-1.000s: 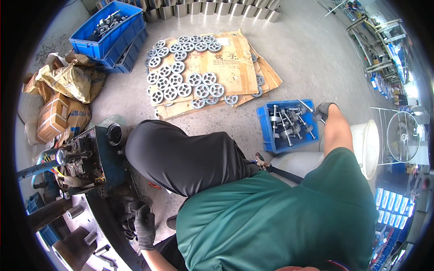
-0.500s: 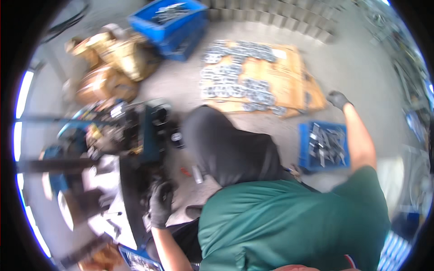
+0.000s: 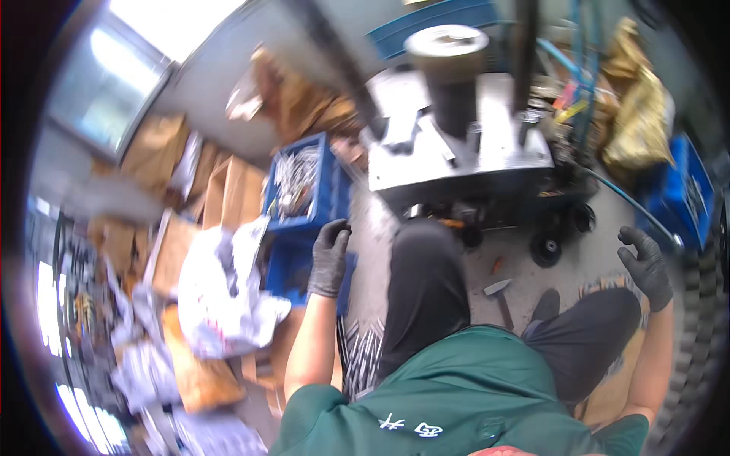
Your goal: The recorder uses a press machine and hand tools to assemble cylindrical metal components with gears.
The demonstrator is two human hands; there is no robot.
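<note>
Both my hands wear dark grey gloves and are raised away from my body. Beside the stacked blue crates at left, my left hand (image 3: pixel 328 260) hangs in the air with loosely bent fingers and nothing visible in it. Long metal parts (image 3: pixel 295 182) fill the upper blue crate (image 3: pixel 327 178). Out to the right, my right hand (image 3: pixel 646 270) has thumb and fingers apart, holding nothing. Between the hands and farther off stands a machine with a shiny metal plate (image 3: pixel 456 163), upright columns and a round pale-topped cylinder (image 3: pixel 446 42).
On the floor between my legs and the machine lies a hammer (image 3: pixel 499 295). A white plastic bag (image 3: pixel 228 296) and cardboard boxes (image 3: pixel 234 194) crowd the left. Yellowish sacks (image 3: pixel 639 114) and another blue crate (image 3: pixel 684 194) stand at far right. A hose (image 3: pixel 627 199) runs from the machine.
The view has swung left toward the machine and crates. My left hand has come away from the machine; my right hand is no longer over the crate of metal parts.
</note>
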